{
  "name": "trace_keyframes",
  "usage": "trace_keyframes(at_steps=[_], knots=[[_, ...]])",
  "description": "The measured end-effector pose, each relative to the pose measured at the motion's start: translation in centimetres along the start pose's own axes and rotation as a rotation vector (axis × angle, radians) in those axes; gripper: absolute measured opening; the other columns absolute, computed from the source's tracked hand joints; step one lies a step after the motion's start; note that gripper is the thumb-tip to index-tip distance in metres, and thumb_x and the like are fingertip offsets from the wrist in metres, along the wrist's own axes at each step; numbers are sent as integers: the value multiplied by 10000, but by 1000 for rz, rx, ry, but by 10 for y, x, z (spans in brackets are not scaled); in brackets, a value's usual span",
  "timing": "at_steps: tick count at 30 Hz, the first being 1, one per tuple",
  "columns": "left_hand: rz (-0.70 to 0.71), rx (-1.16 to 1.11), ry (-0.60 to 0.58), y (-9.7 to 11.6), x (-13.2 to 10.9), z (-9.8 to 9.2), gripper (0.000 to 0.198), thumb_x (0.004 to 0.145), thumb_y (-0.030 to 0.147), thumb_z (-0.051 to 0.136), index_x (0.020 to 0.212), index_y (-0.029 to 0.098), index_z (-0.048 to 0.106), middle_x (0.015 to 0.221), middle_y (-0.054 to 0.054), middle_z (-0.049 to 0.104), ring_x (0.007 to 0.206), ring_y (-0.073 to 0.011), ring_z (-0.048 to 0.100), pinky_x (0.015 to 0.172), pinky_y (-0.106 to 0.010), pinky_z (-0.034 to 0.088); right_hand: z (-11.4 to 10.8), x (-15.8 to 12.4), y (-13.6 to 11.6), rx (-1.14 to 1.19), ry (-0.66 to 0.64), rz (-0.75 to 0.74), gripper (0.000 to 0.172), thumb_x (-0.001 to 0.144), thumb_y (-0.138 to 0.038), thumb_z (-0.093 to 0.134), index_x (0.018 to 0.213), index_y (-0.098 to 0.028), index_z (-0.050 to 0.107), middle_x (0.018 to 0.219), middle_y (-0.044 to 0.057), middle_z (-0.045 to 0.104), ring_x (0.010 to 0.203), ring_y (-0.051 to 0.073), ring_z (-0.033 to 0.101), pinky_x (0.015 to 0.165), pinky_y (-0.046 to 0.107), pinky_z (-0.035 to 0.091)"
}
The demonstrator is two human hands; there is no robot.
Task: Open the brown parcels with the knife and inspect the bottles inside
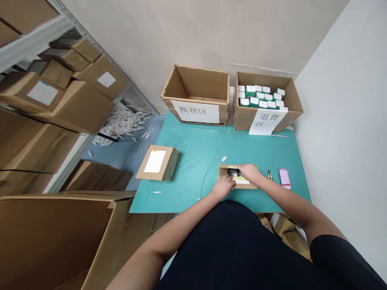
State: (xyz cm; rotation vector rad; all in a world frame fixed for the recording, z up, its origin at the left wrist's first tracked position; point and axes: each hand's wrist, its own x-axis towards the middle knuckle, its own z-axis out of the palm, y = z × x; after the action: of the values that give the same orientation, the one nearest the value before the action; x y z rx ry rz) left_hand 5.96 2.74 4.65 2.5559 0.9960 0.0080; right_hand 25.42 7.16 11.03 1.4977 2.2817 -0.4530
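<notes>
A small cardboard box [253,186] lies on the near part of the green-topped table, opened at the top. Inside it shows something dark and silvery [235,172] that I cannot make out. My left hand [223,186] has its fingers curled over the box's near left edge, by a white label [242,181]. Across the right side of the opening, my right hand [249,172] grips the box near its far edge, fingertips partly hidden. To the right lie a yellow and black box cutter [270,175] and a phone [284,178].
A closed carton [155,161] with a white label sits on the table [193,153] at left. Two open cartons stand at the back: one bare inside [198,84], one [242,121] with several green-white boxes [261,96]. Shelves of cartons [87,104] and a large open carton [121,225] flank the left.
</notes>
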Motion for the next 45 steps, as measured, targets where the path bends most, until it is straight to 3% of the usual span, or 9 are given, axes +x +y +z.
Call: trace_keyframes(at_steps=[3,8,14,22,29,32,35,39,45], knots=[[-55,-11,-5,0,2,-3,361,822,272,780,1154,217,648,1213,-107,622,1197,-312,548,1049,-459,413,-18,7,21,41,-13,7,446,939,-143,475,1358,-222,605,1153,126,759,1016,261,718,840,323,514],[-108,10,-21,4,1,-8,677,787,286,814,1380,217,495,1196,-117,604,1111,-309,577,978,-441,426,-31,15,42,211,-14,62,487,931,-222,517,1413,-266,570,1278,89,722,1082,261,694,824,306,494],[1,87,-24,14,-9,-24,227,984,204,520,1202,218,584,1072,-97,619,1027,-265,587,889,-411,450,-29,25,53,234,69,131,309,965,-300,554,1256,-241,641,1209,98,737,1074,264,677,835,307,464],[93,130,-71,21,-18,-34,185,1003,140,454,1090,211,601,1015,-89,617,996,-241,597,826,-370,452,-21,52,62,249,150,198,260,997,-250,525,1230,-220,634,1249,110,720,1139,263,636,934,351,412],[111,138,-91,21,-20,-31,224,1014,180,459,1175,215,611,1062,-99,639,1035,-253,606,871,-384,462,-20,64,64,225,279,219,315,1000,-231,511,1300,-192,599,1266,141,683,1192,285,564,1018,408,350],[144,2,-100,15,-21,-29,370,975,392,586,1308,230,578,1126,-106,648,1071,-275,612,899,-389,471,-12,55,59,138,412,195,307,992,-216,513,1279,-164,609,1267,172,640,1209,301,517,1015,407,349],[135,-156,-69,6,-14,-31,518,970,521,547,1396,227,550,1216,-117,652,1096,-274,621,931,-383,482,-2,41,50,84,378,136,254,1007,-181,449,1151,-155,656,1134,160,665,1069,281,563,913,368,408],[31,-149,-59,-7,9,-38,376,1020,334,414,1282,240,666,1320,-105,651,1236,-282,572,1045,-435,439,16,21,43,82,277,-76,267,1021,-203,441,1145,-167,675,1054,128,700,1013,252,596,888,342,434],[30,29,-227,-23,38,-41,269,922,243,539,1064,239,768,1291,-112,691,1363,-353,470,1148,-588,274,46,-1,47,47,149,-317,212,953,-274,594,1013,-175,772,1084,139,733,1326,321,483,1156,505,269]])
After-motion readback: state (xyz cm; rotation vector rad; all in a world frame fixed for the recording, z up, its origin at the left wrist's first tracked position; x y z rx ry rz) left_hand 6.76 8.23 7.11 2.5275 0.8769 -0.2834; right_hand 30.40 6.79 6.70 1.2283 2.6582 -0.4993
